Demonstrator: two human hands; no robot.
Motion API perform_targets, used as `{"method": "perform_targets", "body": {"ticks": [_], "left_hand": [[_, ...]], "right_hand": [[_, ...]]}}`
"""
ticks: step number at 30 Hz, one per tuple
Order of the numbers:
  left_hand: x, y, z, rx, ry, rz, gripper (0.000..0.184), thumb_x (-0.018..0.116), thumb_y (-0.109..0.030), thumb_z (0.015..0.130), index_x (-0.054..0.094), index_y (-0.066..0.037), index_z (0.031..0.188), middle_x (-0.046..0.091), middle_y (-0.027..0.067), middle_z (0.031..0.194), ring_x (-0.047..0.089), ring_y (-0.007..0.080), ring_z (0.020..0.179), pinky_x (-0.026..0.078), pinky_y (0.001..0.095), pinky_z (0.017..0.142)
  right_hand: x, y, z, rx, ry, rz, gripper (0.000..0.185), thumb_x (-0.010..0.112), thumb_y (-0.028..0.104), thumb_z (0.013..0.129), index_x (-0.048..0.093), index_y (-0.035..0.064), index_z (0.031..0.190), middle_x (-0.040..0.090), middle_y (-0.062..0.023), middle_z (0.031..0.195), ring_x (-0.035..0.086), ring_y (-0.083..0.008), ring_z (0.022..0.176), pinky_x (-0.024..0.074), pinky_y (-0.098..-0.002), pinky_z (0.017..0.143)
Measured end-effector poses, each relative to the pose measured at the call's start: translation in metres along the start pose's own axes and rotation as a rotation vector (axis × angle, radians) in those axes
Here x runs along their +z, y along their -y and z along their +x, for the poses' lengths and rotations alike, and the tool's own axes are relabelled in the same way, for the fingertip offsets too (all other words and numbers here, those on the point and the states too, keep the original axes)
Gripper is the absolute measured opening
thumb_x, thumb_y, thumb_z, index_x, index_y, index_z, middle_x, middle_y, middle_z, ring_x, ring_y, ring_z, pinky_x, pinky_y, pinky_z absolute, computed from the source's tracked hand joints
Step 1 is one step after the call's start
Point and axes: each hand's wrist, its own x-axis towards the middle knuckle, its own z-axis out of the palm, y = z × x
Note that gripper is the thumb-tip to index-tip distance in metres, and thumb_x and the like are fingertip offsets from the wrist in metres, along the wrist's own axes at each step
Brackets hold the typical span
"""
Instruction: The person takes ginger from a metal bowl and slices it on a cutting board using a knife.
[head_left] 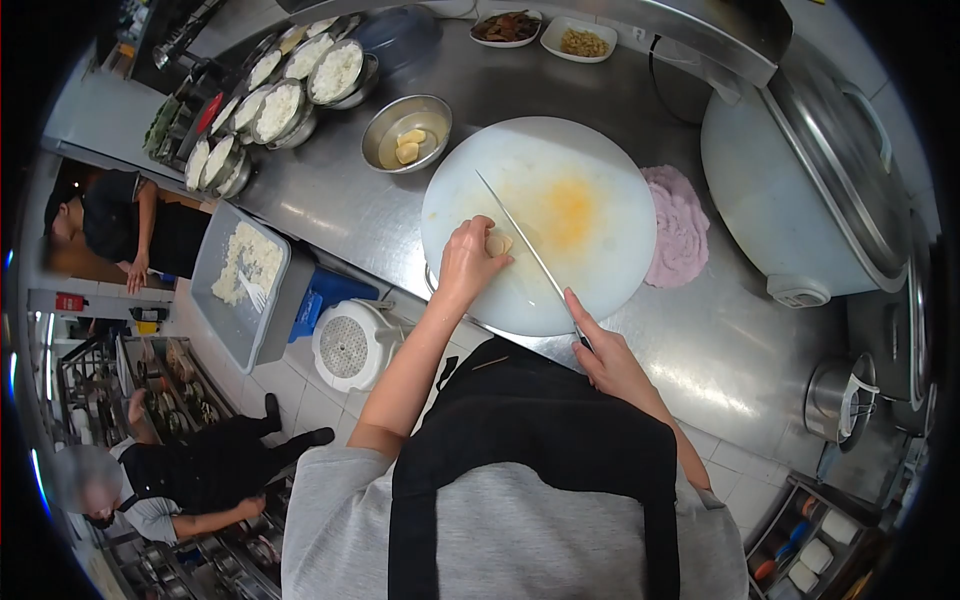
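A round white cutting board (610, 270) lies on the steel counter, with a yellow-orange stain near its middle. My left hand (472, 265) is on the board's left part, its fingers closed around a small pale peeled piece (499, 244) whose exact kind I cannot make out. In my right hand (606, 355) is the handle of a long kitchen knife (530, 240). Its blade slants up and left across the board, just right of the pale piece. A metal bowl (371, 136) beyond the board holds a few yellowish pieces in liquid.
Several bowls of white rice (335, 72) stand at the back left. A pink cloth (678, 225) touches the board's right side, with a large rice cooker (760, 190) beyond. Two small dishes (580, 40) sit at the back. Two other people are at left, near a grey tub (270, 320).
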Motion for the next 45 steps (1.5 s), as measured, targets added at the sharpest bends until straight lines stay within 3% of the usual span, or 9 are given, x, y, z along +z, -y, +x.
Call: {"method": "perform_targets", "body": {"ticks": [7, 16, 19, 22, 24, 31, 33, 43, 45], "left_hand": [[0.009, 0.003, -0.003, 0.002, -0.054, 0.008, 0.042, 0.079, -0.01, 0.065, 0.06, 0.001, 0.102, 0.067, 0.017, 0.091, 0.066, 0.0301, 0.085, 0.053, 0.0375, 0.077], [0.011, -0.001, -0.014, -0.082, -0.078, -0.042, 0.039, 0.079, -0.008, 0.066, 0.064, -0.001, 0.101, 0.069, 0.0146, 0.094, 0.065, 0.03, 0.091, 0.053, 0.0376, 0.078], [0.015, 0.011, -0.015, 0.066, -0.03, -0.046, 0.036, 0.077, -0.007, 0.066, 0.064, 0.0, 0.098, 0.067, 0.0149, 0.095, 0.062, 0.0323, 0.09, 0.051, 0.0409, 0.08], [0.006, 0.011, -0.016, 0.27, -0.202, -0.037, 0.038, 0.079, -0.011, 0.065, 0.065, -0.002, 0.099, 0.067, 0.0125, 0.096, 0.061, 0.0312, 0.087, 0.051, 0.04, 0.079], [-0.012, 0.001, -0.018, 0.027, -0.097, 0.0, 0.043, 0.08, -0.016, 0.065, 0.066, -0.004, 0.104, 0.067, 0.0134, 0.098, 0.062, 0.0318, 0.088, 0.05, 0.0405, 0.08], [0.007, 0.006, -0.016, 0.093, -0.141, 0.05, 0.046, 0.081, -0.017, 0.065, 0.064, -0.004, 0.105, 0.067, 0.0122, 0.094, 0.062, 0.0311, 0.087, 0.05, 0.0392, 0.079], [0.013, 0.007, -0.013, -0.026, -0.126, -0.069, 0.036, 0.08, -0.016, 0.064, 0.065, -0.007, 0.096, 0.066, 0.0068, 0.091, 0.06, 0.0275, 0.089, 0.045, 0.0389, 0.078], [0.015, 0.013, -0.013, -0.006, -0.133, -0.114, 0.031, 0.082, -0.017, 0.063, 0.067, -0.008, 0.088, 0.066, 0.0048, 0.083, 0.061, 0.0266, 0.081, 0.045, 0.0387, 0.076], [0.013, 0.012, -0.015, -0.06, -0.112, -0.133, 0.029, 0.081, -0.018, 0.064, 0.067, -0.009, 0.089, 0.066, 0.0039, 0.087, 0.06, 0.0256, 0.086, 0.042, 0.0386, 0.081]], "right_hand": [[-0.007, -0.001, 0.003, 0.098, 0.084, -0.047, 0.075, 0.05, 0.0, 0.086, 0.019, 0.0181, 0.152, 0.06, -0.0345, 0.106, 0.06, -0.0467, 0.097, 0.0444, -0.0442, 0.088], [-0.007, -0.006, 0.011, 0.026, 0.102, -0.101, 0.074, 0.049, 0.0, 0.086, 0.018, 0.0164, 0.152, 0.06, -0.0353, 0.103, 0.059, -0.0476, 0.098, 0.0438, -0.0465, 0.087], [-0.009, -0.004, 0.012, 0.056, 0.108, -0.11, 0.074, 0.049, 0.001, 0.087, 0.018, 0.0163, 0.152, 0.06, -0.0351, 0.103, 0.059, -0.0479, 0.098, 0.0435, -0.0471, 0.087], [-0.011, -0.003, 0.01, 0.075, 0.108, -0.084, 0.074, 0.049, 0.001, 0.087, 0.018, 0.0164, 0.152, 0.06, -0.0351, 0.102, 0.059, -0.0478, 0.097, 0.0434, -0.0471, 0.087], [-0.011, 0.0, 0.009, 0.081, 0.104, -0.074, 0.073, 0.049, 0.001, 0.087, 0.018, 0.0163, 0.152, 0.06, -0.035, 0.102, 0.059, -0.0477, 0.097, 0.0435, -0.0467, 0.087], [-0.005, 0.002, 0.009, 0.064, 0.065, -0.062, 0.073, 0.049, 0.0, 0.087, 0.019, 0.0167, 0.152, 0.059, -0.035, 0.106, 0.058, -0.0475, 0.1, 0.0433, -0.0455, 0.089], [-0.004, 0.001, 0.009, 0.053, 0.058, -0.066, 0.073, 0.049, 0.0, 0.087, 0.019, 0.017, 0.152, 0.058, -0.0348, 0.11, 0.058, -0.0472, 0.103, 0.0431, -0.045, 0.09], [0.004, 0.005, 0.011, 0.095, 0.048, -0.044, 0.075, 0.05, -0.001, 0.086, 0.019, 0.0179, 0.152, 0.057, -0.0339, 0.116, 0.057, -0.0462, 0.107, 0.0428, -0.0436, 0.093], [0.003, 0.006, 0.011, 0.106, 0.048, -0.038, 0.075, 0.05, -0.002, 0.086, 0.02, 0.0179, 0.152, 0.057, -0.0337, 0.116, 0.056, -0.046, 0.108, 0.0427, -0.0433, 0.093]]}}
